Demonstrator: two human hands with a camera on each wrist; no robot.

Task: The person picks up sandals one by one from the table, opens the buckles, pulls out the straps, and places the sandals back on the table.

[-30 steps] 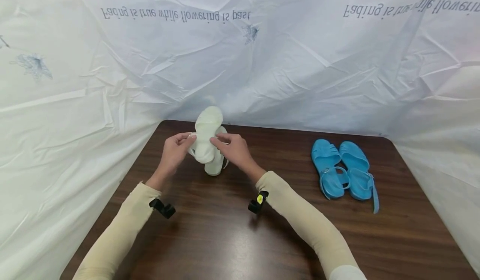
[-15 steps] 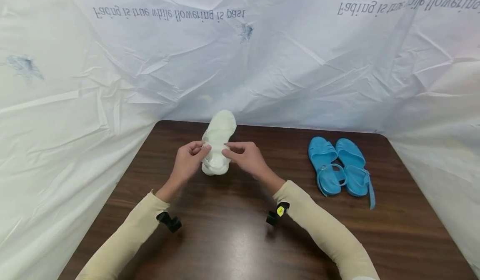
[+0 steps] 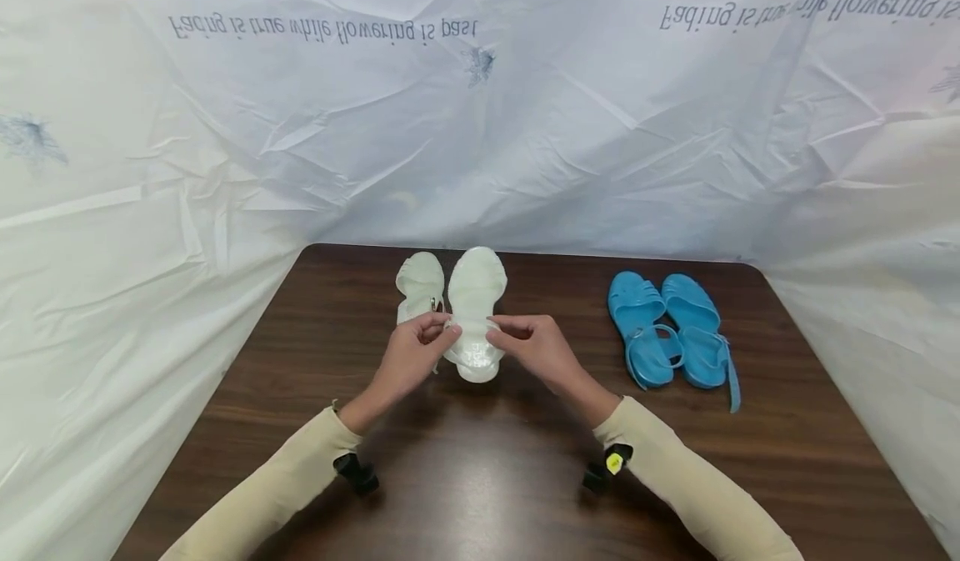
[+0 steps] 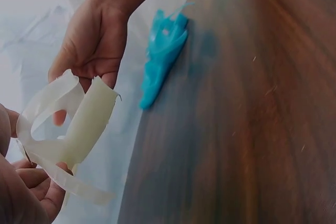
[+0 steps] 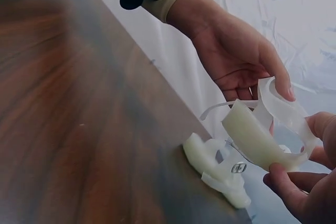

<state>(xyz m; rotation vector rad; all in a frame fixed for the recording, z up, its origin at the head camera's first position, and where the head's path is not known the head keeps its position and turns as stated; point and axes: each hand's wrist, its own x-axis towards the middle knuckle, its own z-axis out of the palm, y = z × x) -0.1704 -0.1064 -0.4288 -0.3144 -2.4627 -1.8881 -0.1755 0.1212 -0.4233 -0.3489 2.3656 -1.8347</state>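
Both hands hold a white sandal [image 3: 477, 294] over the far part of the table, its toe pointing away from me. My left hand [image 3: 411, 357] pinches its left edge near the heel, and my right hand [image 3: 546, 354] pinches the right edge. The wrist views show the held sandal's pale heel end [image 4: 93, 121] and a loose, hanging strap [image 5: 223, 107], with the sandal raised off the tabletop. A second white sandal [image 3: 420, 282] with a metal buckle lies on the table just left of it, partly hidden by my left hand.
A pair of blue sandals, the left one [image 3: 634, 294] and the right one [image 3: 690, 303], lies side by side on the right of the dark wooden table [image 3: 480, 478]. White printed sheeting [image 3: 450, 127] hangs behind and at the sides. Each wrist wears a black camera [image 3: 356, 473].
Both hands have carried the white sandal to the right and toward me, from over the second white sandal to beside it. The second one now shows. The blue sandals stay put.
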